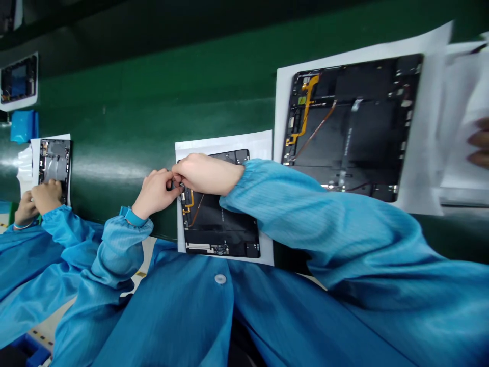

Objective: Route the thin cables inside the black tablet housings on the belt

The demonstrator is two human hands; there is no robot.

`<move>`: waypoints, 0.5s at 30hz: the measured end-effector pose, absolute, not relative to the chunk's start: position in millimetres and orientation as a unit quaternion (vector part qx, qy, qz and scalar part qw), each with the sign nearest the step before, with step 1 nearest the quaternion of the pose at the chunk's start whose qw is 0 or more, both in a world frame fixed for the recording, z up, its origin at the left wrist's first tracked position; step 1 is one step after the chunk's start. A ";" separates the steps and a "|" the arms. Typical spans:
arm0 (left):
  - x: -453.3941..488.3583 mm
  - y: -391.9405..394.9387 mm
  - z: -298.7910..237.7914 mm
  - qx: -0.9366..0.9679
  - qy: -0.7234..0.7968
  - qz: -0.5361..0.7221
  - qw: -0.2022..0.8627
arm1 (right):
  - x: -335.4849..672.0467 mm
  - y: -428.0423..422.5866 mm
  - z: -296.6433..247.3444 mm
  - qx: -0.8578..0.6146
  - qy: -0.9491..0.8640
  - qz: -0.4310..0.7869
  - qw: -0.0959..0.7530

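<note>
An opened tablet (pixel 229 224) lies on white paper (pixel 263 145) in front of me, its inside facing up, with an orange flex cable (pixel 188 200) along its left side. At the tablet's upper left edge, my left hand (pixel 155 192) is closed, its thumb and fingers pinched together. My right hand (pixel 204 173) reaches across the top of the tablet and meets the left fingertips there, also pinched. What the fingertips hold, if anything, is too small and covered to make out. The right hand and sleeve hide part of the tablet's upper half.
A larger-looking opened tablet (pixel 367 127) lies on paper to the right, beside more white sheets (pixel 466 168) and another person's fingers (pixel 479 140). At left, a co-worker's hands (pixel 46 198) touch another tablet (pixel 57 153). Farther off are a blue packet (pixel 23 126) and one more tablet (pixel 19 79) on the green bench (pixel 126 107).
</note>
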State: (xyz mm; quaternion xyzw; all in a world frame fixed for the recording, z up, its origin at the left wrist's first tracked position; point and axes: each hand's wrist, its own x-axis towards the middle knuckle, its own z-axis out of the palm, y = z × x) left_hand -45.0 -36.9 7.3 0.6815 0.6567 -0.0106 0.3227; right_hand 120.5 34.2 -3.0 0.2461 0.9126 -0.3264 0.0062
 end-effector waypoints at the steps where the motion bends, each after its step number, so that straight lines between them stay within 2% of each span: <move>1: -44.7 -36.1 7.5 0.679 0.660 -0.013 0.323 | 120.3 34.3 -3.3 0.247 0.913 -0.325 0.006; 7: -37.9 -27.6 8.7 0.636 0.694 -0.024 0.337 | 128.7 26.9 -2.4 0.255 0.917 -0.307 0.001; 11: -35.3 -20.0 10.2 0.629 0.685 -0.032 0.366 | 147.1 4.6 -7.3 0.305 0.922 -0.235 -0.032; 15: -32.1 -16.0 14.4 0.676 0.662 -0.044 0.321 | 163.6 -21.1 -16.2 0.339 0.923 -0.175 -0.061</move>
